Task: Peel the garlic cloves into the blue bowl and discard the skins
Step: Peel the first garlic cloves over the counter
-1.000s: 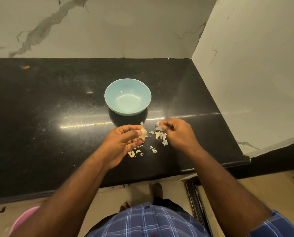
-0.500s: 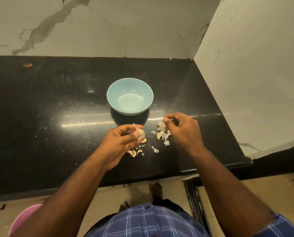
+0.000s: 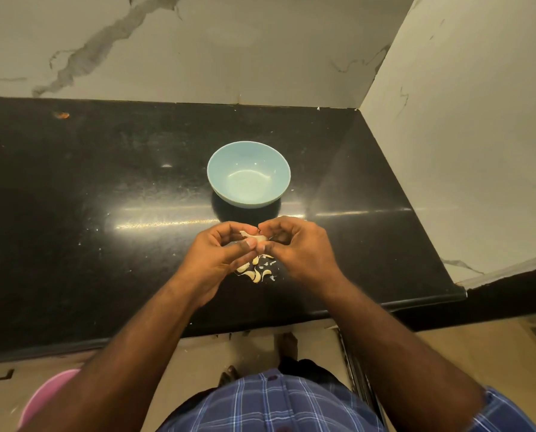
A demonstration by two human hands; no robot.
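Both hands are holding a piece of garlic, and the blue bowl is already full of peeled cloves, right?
Not quite. The head view shows the blue bowl empty. Both hands, left hand and right hand, do hold the garlic.

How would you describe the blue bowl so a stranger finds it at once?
Look at the black counter under the marble wall. Near its middle, just beyond both hands, stands the blue bowl. It is the only dish there, round, pale blue and empty.
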